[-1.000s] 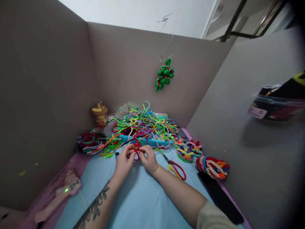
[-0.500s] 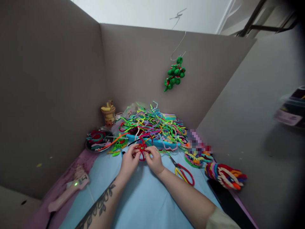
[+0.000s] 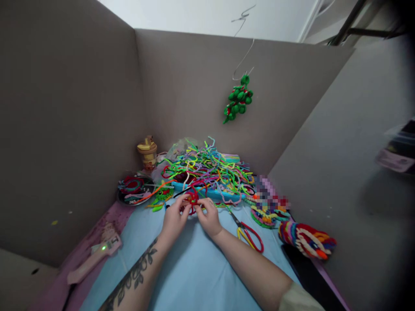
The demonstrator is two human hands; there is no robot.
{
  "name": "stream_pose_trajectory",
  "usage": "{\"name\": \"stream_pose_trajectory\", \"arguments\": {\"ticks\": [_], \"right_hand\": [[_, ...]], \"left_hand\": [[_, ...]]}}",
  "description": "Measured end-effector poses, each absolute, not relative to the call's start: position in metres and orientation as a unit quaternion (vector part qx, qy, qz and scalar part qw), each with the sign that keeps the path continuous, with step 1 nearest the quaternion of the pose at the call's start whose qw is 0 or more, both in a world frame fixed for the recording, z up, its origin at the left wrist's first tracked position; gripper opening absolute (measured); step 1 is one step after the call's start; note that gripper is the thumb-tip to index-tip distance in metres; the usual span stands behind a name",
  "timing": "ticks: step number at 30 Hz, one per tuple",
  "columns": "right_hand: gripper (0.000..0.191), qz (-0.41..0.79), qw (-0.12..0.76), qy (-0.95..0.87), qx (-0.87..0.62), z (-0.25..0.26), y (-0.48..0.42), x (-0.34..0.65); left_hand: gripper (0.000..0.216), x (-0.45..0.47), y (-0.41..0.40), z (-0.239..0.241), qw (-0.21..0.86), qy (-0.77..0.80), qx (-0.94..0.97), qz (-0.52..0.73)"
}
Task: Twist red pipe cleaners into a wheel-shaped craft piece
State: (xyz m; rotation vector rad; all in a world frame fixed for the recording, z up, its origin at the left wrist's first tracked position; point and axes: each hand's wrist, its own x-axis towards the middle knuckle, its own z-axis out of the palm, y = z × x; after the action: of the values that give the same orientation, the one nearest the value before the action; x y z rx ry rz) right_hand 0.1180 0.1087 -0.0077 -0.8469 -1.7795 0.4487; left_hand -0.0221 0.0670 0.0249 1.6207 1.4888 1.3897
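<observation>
At the far left, a pink handheld device (image 3: pixel 93 260) with a lit green spot is laid on the purple surface (image 3: pixel 114 218), near the edge of a blue cloth (image 3: pixel 191 270). Behind it, coiled red fuzzy strands (image 3: pixel 130 185) are held in a dark round dish (image 3: pixel 151 190), with a tan lidded cup (image 3: pixel 148 154) placed beyond. Next, a green fuzzy piece (image 3: pixel 163 194) is seen just beside the left hand (image 3: pixel 176 217), by whose thumb and fingers the left side of a looped red piece (image 3: pixel 193 198) is pinched. This piece is held above the cloth, before a blue tray (image 3: pixel 210 192) heaped with colourful fuzzy strands (image 3: pixel 207 168); its right side is pinched by the right hand (image 3: pixel 209 217). Which fingertips bear on which loop cannot be told. Above, a green ornament (image 3: pixel 239 100) is hung from a wire. Farther right, scissors (image 3: pixel 251 236) with red and yellow handles are laid on the cloth, followed by a multicoloured bundle (image 3: pixel 306 239).
</observation>
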Motion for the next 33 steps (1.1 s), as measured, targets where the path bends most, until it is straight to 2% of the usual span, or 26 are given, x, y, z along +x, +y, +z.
{"name": "stream_pose_trajectory", "arguments": {"ticks": [5, 12, 23, 27, 33], "right_hand": [[0.007, 0.251, 0.545, -0.710, -0.370, -0.005, 0.113, 0.114], [0.008, 0.375, 0.544, -0.664, -0.350, 0.002, 0.117, 0.116], [0.015, 0.496, 0.516, -0.618, -0.325, -0.006, 0.121, 0.113], [0.014, 0.492, 0.513, -0.622, -0.328, -0.002, 0.119, 0.114], [0.005, 0.387, 0.544, -0.659, -0.347, 0.008, 0.121, 0.122]], "left_hand": [[0.032, -0.024, 0.068, 0.023, 0.224, 0.556, 0.646, 0.473], [0.037, -0.024, 0.070, 0.026, 0.289, 0.555, 0.610, 0.486], [0.039, -0.026, 0.073, 0.025, 0.268, 0.595, 0.589, 0.476], [0.038, -0.025, 0.074, 0.024, 0.294, 0.584, 0.590, 0.474], [0.041, -0.020, 0.071, 0.027, 0.352, 0.548, 0.589, 0.478]]}}
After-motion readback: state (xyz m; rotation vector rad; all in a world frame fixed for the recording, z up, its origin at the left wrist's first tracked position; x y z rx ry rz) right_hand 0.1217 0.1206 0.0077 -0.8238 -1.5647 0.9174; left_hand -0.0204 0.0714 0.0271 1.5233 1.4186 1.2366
